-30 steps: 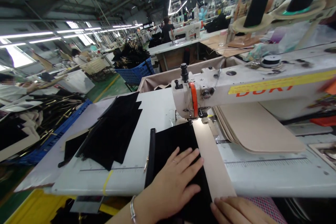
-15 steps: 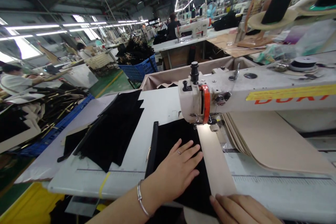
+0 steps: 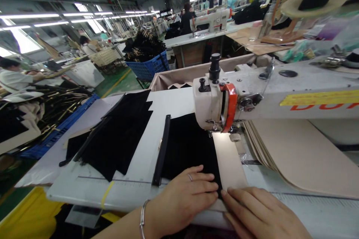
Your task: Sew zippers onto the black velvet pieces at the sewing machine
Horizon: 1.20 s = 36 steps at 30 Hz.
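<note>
Black fabric and a beige panel are laid from under the sewing machine toward its near side, the fabric pressed by the flattened left hand, the panel touched by the right hand, whose grip cannot be told. If unevenly pushed, their shared edge might be skewed there.
</note>
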{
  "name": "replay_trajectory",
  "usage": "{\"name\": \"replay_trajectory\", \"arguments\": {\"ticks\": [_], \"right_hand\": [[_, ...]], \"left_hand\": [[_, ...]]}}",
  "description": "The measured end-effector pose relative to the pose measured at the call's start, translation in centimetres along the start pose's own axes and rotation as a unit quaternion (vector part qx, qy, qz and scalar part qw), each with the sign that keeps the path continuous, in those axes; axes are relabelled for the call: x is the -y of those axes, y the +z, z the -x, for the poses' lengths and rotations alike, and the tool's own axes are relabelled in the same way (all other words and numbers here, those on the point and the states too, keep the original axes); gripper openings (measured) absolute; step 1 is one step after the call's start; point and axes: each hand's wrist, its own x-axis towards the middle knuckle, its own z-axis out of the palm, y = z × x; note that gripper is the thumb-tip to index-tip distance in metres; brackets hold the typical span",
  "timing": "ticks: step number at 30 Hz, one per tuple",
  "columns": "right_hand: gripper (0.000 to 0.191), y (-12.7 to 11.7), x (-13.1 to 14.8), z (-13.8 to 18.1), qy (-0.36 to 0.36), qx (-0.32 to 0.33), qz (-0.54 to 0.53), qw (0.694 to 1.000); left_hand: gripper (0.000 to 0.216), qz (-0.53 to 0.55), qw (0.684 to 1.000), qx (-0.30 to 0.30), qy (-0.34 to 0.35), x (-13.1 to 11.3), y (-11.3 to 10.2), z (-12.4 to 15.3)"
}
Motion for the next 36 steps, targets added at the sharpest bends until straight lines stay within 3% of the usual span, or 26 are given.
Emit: {"name": "replay_trajectory", "arguments": {"ticks": [11, 24, 36], "right_hand": [[0.028, 1.6, -1.7, -0.8, 0.066, 0.031, -0.043, 0.996], [0.032, 2.5, -4.2, -3.8, 0.104, 0.073, -0.012, 0.992], [0.046, 3.7, -5.5, -5.5, 0.133, 0.101, 0.06, 0.984]], "left_hand": [[0.027, -0.051, 0.998, -0.02, 0.007, 2.7, 0.0, -1.9], [0.02, -0.103, 0.994, -0.039, 0.007, 6.5, -0.6, -4.9], [0.019, -0.105, 0.988, -0.077, -0.087, 9.5, -0.5, -7.1]]}}
